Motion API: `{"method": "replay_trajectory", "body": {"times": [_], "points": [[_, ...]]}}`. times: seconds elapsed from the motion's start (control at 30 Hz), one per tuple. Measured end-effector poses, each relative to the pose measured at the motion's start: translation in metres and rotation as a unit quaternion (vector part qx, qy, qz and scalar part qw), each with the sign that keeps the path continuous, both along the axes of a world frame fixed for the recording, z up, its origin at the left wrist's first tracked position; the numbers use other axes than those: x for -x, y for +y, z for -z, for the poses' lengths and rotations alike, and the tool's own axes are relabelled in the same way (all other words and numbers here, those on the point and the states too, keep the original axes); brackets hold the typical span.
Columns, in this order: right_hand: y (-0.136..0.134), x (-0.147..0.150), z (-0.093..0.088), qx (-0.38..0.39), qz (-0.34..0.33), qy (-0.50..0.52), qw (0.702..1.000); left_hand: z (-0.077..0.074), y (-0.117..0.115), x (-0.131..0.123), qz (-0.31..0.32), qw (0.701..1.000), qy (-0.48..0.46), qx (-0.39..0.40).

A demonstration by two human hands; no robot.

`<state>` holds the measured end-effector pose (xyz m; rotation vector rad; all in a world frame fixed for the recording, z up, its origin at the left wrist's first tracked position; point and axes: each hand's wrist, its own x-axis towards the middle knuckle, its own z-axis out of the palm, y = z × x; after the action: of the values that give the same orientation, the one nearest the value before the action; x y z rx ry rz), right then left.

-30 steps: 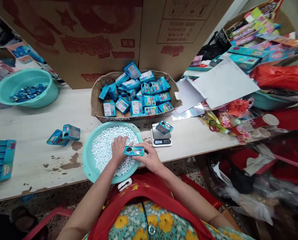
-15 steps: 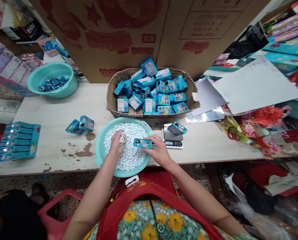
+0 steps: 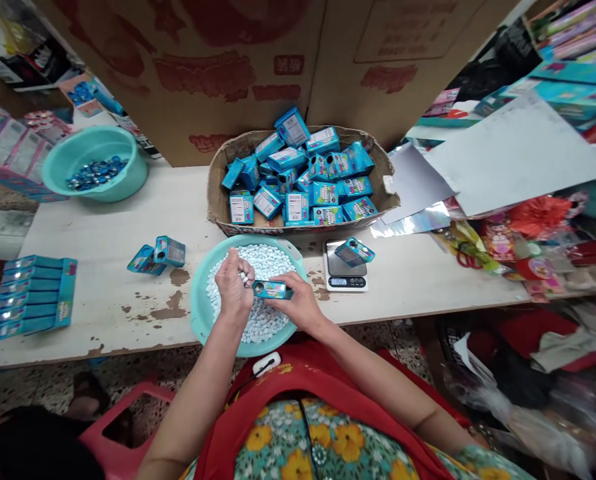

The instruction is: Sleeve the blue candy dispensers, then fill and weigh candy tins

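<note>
Over a turquoise basin [image 3: 198, 310] of small white candies [image 3: 265, 327], my left hand [image 3: 235, 283] is curled closed around some of those candies. Its thumb side meets the end of a small blue candy box [image 3: 273, 289] with a round hole in its top. My right hand [image 3: 301, 303] grips that box by its other end, above the candies. To the right, a similar blue box [image 3: 355, 252] lies tilted on a digital scale [image 3: 345, 283], whose display is lit but blurred.
Behind the basin stands a torn cardboard tray [image 3: 218, 220] heaped with blue boxes. Two boxes [image 3: 170, 251] lie left of the basin, near a stacked row of boxes [image 3: 33, 297]. Another basin [image 3: 133, 177] holds shiny blue pieces. White sheets [image 3: 518, 157] and packaging crowd the right.
My left hand has risen out of the candies and turned, closing against the box's holed end. My right hand has brought the box slightly left. The head view has shifted a little.
</note>
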<state>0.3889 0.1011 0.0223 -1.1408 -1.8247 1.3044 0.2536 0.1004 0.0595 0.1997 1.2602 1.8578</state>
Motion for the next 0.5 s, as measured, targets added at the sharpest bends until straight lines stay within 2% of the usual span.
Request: {"method": "replay_trajectory", "body": {"times": [0.13, 0.2, 0.3, 0.4, 0.5], "points": [[0.004, -0.017, -0.005, 0.025, 0.028, 0.044, 0.998, 0.003, 0.009, 0.018, 0.059, 0.992, -0.108, 0.011], [0.003, -0.036, -0.010, 0.030, 0.044, 0.066, 0.996, 0.017, 0.014, 0.027, 0.079, 0.988, -0.121, 0.053], [-0.002, -0.081, -0.021, 0.041, 0.100, 0.075, 0.991, 0.048, 0.015, 0.031, 0.095, 0.983, -0.046, 0.152], [-0.002, -0.143, -0.022, 0.060, 0.215, 0.057, 0.973, 0.073, 0.010, 0.025, 0.109, 0.974, -0.024, 0.198], [0.014, -0.206, 0.005, 0.038, 0.374, 0.017, 0.926, 0.081, 0.009, 0.019, 0.083, 0.974, -0.076, 0.199]]}}
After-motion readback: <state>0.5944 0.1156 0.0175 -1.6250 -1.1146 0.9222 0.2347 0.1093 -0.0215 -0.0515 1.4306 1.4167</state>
